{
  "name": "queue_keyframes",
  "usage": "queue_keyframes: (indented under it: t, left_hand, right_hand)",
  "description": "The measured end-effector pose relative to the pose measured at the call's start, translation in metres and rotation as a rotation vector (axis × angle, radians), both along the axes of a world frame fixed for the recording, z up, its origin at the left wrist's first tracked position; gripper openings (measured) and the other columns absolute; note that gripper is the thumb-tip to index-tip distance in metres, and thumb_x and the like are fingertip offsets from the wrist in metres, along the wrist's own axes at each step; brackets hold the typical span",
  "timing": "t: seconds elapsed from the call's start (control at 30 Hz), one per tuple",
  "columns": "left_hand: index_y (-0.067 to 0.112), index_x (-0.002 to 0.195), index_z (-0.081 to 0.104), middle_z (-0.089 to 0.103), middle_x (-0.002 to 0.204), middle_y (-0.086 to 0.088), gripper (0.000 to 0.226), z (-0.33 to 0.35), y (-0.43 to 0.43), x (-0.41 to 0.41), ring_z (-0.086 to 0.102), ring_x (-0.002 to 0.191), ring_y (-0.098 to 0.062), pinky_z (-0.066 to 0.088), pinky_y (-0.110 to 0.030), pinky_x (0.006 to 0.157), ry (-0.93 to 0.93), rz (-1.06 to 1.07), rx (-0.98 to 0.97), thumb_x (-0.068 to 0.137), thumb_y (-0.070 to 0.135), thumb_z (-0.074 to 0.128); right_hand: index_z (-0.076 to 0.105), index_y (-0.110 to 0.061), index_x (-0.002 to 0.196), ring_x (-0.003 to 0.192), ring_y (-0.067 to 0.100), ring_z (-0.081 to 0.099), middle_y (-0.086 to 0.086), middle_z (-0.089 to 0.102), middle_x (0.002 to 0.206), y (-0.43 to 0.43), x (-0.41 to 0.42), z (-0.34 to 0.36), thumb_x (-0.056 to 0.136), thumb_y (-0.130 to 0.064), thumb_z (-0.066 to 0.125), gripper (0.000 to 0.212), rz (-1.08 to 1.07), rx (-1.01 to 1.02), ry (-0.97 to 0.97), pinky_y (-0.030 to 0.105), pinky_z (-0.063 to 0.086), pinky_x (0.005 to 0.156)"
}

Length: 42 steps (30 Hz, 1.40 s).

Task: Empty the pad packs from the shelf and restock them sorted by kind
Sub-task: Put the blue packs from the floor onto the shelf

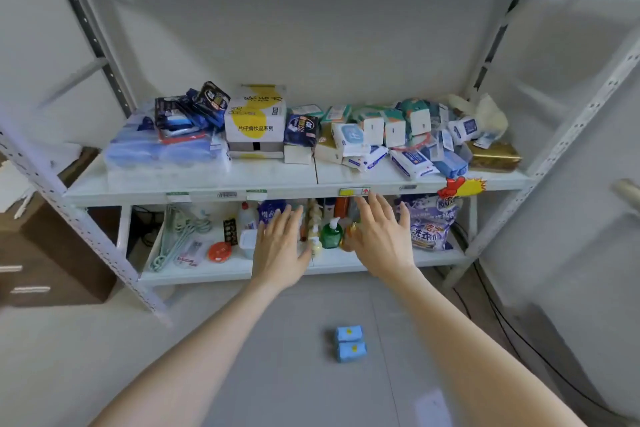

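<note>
On the middle shelf board [194, 184] lie mixed packs. Dark blue pad packs [188, 113] are piled at the left on a clear bundle of blue rolls [162, 152]. One dark blue pad pack [300, 130] stands next to a yellow-and-white carton [255, 121]. White and teal small packs [394, 128] and blue-white packs [410, 159] crowd the right half. Two light blue packs [349, 343] lie on the floor. My left hand [280, 250] and my right hand [379, 236] are stretched out in front of the shelf edge, fingers spread, holding nothing.
The lower shelf holds hangers [176, 236], a green pump bottle [331, 234], other bottles and a purple detergent bag [431, 224]. A gold box [493, 156] sits at the middle shelf's right end. Brown cardboard boxes [45, 253] stand at the left, cables [491, 315] run along the floor at the right.
</note>
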<state>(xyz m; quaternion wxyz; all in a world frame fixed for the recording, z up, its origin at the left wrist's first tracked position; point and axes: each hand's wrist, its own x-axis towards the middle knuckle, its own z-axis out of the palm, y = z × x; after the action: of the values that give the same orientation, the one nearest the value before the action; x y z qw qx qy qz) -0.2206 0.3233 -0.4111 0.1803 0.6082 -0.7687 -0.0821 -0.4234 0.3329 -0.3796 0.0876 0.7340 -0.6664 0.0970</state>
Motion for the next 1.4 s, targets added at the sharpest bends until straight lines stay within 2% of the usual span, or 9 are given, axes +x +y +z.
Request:
queue_keyframes:
  t: [0.27, 0.47, 0.77, 1.07, 1.4]
  left_hand:
    - [0.021, 0.154, 0.010, 0.012, 0.162, -0.004, 0.075, -0.068, 0.058, -0.108, 0.010, 0.149, -0.023, 0.012, -0.048, 0.120, -0.038, -0.008, 0.156, 0.094, 0.038, 0.052]
    - [0.026, 0.154, 0.006, 0.006, 0.163, -0.004, 0.075, -0.130, 0.080, -0.153, 0.006, 0.150, -0.022, 0.009, -0.046, 0.120, -0.086, -0.031, 0.309, 0.094, 0.042, 0.049]
    - [0.026, 0.154, 0.010, 0.010, 0.162, -0.005, 0.074, -0.249, 0.039, -0.149, 0.010, 0.149, -0.025, 0.010, -0.048, 0.119, -0.190, -0.050, 0.460, 0.094, 0.046, 0.049]
    - [0.025, 0.154, 0.010, 0.012, 0.162, -0.004, 0.075, -0.409, -0.028, -0.144, 0.012, 0.148, -0.024, 0.011, -0.048, 0.119, -0.247, -0.088, 0.561, 0.093, 0.046, 0.048]
    - [0.025, 0.154, 0.010, 0.011, 0.162, -0.002, 0.077, -0.596, -0.074, -0.146, 0.012, 0.149, -0.022, 0.010, -0.046, 0.118, -0.225, -0.081, 0.665, 0.092, 0.041, 0.053]
  right_hand:
    - [0.019, -0.016, 0.150, 0.146, 0.023, 0.019, 0.008, 0.023, 0.158, 0.065, -0.101, -0.079, 0.091, -0.034, 0.045, 0.067, 0.009, 0.198, 0.030, 0.054, 0.009, 0.115]
    - [0.015, -0.015, 0.151, 0.146, 0.023, 0.019, 0.008, 0.018, 0.160, 0.091, -0.148, -0.141, 0.094, -0.038, 0.044, 0.068, 0.009, 0.356, 0.036, 0.052, 0.010, 0.115]
    - [0.016, -0.017, 0.150, 0.144, 0.023, 0.023, 0.006, 0.023, 0.158, 0.062, -0.154, -0.262, 0.094, -0.039, 0.046, 0.068, 0.021, 0.520, 0.018, 0.051, 0.012, 0.115]
    - [0.014, -0.016, 0.152, 0.144, 0.022, 0.021, 0.007, 0.024, 0.158, 0.008, -0.142, -0.437, 0.093, -0.038, 0.046, 0.070, -0.003, 0.663, -0.052, 0.051, 0.010, 0.115]
    - [0.012, -0.016, 0.152, 0.145, 0.021, 0.019, 0.006, 0.022, 0.158, -0.030, -0.149, -0.633, 0.093, -0.043, 0.045, 0.073, 0.048, 0.772, -0.019, 0.051, 0.010, 0.115]
